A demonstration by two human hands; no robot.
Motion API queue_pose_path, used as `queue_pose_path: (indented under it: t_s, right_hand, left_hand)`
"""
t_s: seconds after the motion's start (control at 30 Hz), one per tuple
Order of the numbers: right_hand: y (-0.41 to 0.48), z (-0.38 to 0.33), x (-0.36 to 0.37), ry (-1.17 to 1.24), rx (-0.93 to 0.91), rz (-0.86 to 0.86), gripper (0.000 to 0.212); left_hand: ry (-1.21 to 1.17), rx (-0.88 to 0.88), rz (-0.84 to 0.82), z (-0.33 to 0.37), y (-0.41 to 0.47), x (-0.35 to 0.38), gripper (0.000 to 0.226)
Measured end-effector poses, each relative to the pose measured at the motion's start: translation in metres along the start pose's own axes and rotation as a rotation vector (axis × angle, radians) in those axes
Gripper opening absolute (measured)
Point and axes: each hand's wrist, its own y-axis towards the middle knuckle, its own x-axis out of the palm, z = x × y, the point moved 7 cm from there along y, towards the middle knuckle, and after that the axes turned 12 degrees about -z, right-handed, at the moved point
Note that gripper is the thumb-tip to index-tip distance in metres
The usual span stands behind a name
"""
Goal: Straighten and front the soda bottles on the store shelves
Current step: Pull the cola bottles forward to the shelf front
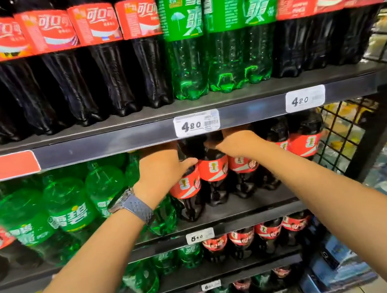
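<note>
On the second shelf [245, 209] stand dark cola bottles with red labels. My left hand [160, 172], with a watch on its wrist, grips the upper part of the leftmost cola bottle [189, 191], thumb across its front. My right hand [241, 143] reaches under the shelf edge and holds the neck of the cola bottle [214, 175] beside it; its fingertips are hidden behind the bottle. More cola bottles [306, 142] stand to the right. Green soda bottles [70, 206] fill the left of that shelf.
The top shelf [137, 135] carries tall cola bottles [100, 60] and green bottles [185, 41], with price tags [196, 123] on its rail. Lower shelves hold smaller cola and green bottles [268, 235]. A black wire grid panel [348, 131] closes the right end; packaged goods lie beyond.
</note>
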Motion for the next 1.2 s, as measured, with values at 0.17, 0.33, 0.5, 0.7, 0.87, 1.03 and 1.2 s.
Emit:
queue_pose_path:
  t_s: [0.17,0.33,0.5,0.7,0.87,1.03,1.2]
  right_hand:
    - [0.008,0.002,0.004,-0.021,-0.027,-0.122,0.064]
    - [0.014,-0.002,0.005,0.094,0.007,-0.029,0.086]
    - [0.006,-0.005,0.004,0.091,-0.037,0.173,0.084]
    - [0.011,0.004,0.006,-0.063,0.010,0.000,0.072]
    - [-0.002,0.004,-0.003,0.002,0.065,0.245,0.081]
    - [-0.018,0.002,-0.005,0.156,-0.079,0.319,0.065]
    - [-0.050,0.036,-0.023,-0.038,-0.046,0.585,0.038]
  left_hand:
    - [-0.075,-0.018,-0.108,-0.001,0.003,0.001,0.050]
    - [-0.078,-0.041,-0.303,-0.007,0.006,-0.001,0.060]
    - [-0.112,0.005,-0.300,-0.004,0.003,-0.001,0.049]
    - [-0.138,-0.022,-0.310,-0.008,0.007,0.003,0.054]
    - [-0.155,-0.003,-0.462,-0.013,0.011,0.011,0.043]
    - [-0.124,0.169,-0.325,-0.001,0.010,0.001,0.050]
    - [-0.133,0.234,-0.189,0.031,0.013,-0.012,0.068]
